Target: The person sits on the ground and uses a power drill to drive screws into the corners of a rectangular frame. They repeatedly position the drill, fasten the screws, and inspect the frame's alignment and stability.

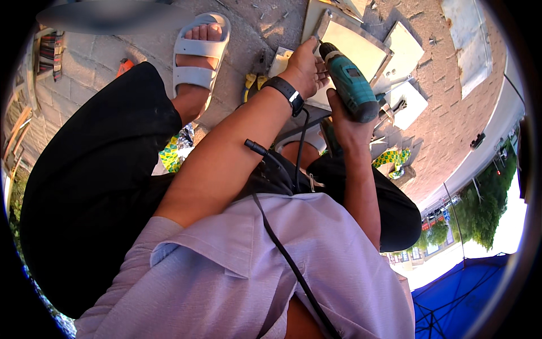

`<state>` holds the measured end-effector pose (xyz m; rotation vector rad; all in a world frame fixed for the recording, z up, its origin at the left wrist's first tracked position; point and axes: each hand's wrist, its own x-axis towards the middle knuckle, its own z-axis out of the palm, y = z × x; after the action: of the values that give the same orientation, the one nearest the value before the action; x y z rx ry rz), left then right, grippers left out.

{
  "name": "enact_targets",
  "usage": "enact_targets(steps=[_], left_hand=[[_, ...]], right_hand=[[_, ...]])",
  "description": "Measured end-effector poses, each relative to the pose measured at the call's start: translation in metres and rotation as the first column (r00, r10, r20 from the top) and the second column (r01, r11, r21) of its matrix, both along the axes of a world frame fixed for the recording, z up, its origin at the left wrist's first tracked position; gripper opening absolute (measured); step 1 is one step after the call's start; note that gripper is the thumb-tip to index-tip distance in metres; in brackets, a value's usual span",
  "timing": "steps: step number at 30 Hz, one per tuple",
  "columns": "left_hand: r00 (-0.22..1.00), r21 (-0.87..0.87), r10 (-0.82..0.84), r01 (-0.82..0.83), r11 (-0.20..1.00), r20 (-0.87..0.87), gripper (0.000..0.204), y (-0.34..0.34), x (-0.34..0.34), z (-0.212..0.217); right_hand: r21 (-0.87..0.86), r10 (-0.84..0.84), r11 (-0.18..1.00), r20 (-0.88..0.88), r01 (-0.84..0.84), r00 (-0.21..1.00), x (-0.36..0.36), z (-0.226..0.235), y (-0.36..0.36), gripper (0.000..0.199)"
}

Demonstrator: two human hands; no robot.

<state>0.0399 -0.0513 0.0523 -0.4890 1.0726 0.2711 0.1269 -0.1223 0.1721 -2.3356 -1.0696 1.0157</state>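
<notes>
My right hand [351,129] is wrapped around the handle of a teal and black cordless drill [351,85], whose chuck points away from me toward the far left. Close to the chuck is my left hand [305,69], with a black watch on its wrist. Its fingers are curled, and its thumb and forefinger meet beside the drill's tip; whatever they pinch is too small to make out. Under both hands lies a cream panel [355,48] with a dark wooden frame along its edges. The drill's body hides part of this panel, and the bit's tip is not clear.
Loose cream boards [405,50] lie right of the framed panel, with a metal sheet [466,48] farther right. A yellow and black object [248,87] rests near my sandalled foot [195,62]. An orange object [124,66] lies on the paving. A black cable [282,251] crosses my shirt.
</notes>
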Motion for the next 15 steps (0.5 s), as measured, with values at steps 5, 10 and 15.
enact_targets(steps=[5, 10, 15], left_hand=[[0.999, 0.003, 0.030, -0.030, 1.000, 0.015, 0.083, -0.002, -0.001, -0.003], [1.000, -0.010, 0.024, -0.024, 1.000, 0.009, 0.076, -0.002, -0.002, -0.004], [0.999, -0.025, 0.029, -0.028, 0.999, 0.027, 0.067, -0.002, -0.004, -0.011]], right_hand=[[-0.073, 0.021, 0.997, -0.003, -0.021, 1.000, -0.002, 0.006, 0.004, 0.034], [-0.031, 0.003, 1.000, 0.040, -0.002, 0.999, -0.005, 0.002, 0.002, 0.034], [-0.018, 0.029, 0.999, 0.055, -0.028, 0.998, -0.004, 0.002, 0.001, 0.035]])
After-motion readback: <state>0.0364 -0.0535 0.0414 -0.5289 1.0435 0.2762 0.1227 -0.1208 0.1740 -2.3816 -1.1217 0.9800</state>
